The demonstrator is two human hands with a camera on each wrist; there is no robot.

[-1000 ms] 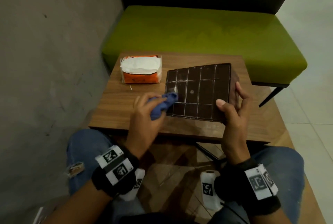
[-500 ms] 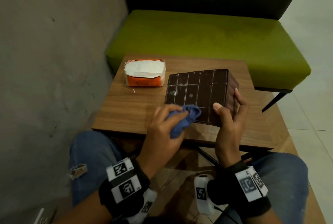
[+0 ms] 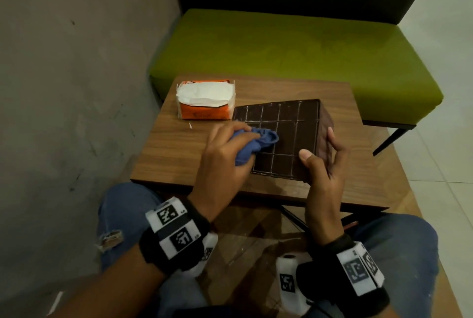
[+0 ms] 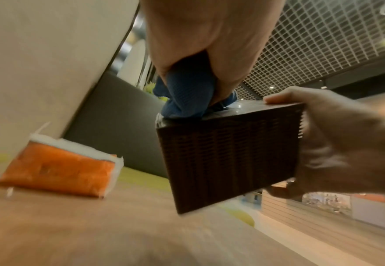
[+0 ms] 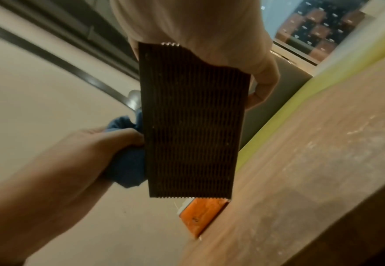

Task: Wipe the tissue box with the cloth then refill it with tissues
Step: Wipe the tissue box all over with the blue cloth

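Observation:
The dark brown tissue box (image 3: 289, 133) is tilted up on the wooden table (image 3: 174, 153), its gridded face turned toward me. My right hand (image 3: 321, 153) grips its near right corner, thumb on the gridded face and fingers round the ribbed side (image 5: 191, 122). My left hand (image 3: 225, 148) holds a bunched blue cloth (image 3: 258, 141) and presses it on the left part of that face. The cloth (image 4: 187, 95) shows under the left fingers on the box's top edge (image 4: 230, 151). An orange pack of white tissues (image 3: 206, 100) lies at the table's far left corner.
A green bench seat (image 3: 294, 51) with a dark backrest stands just behind the table. A grey concrete wall (image 3: 71, 87) runs along the left. My knees in blue jeans (image 3: 128, 207) are under the table's near edge. Pale floor tiles lie to the right.
My left hand has swept the cloth across the gridded face, from its left edge down to the near edge, then back up to the left middle. The right hand keeps its grip.

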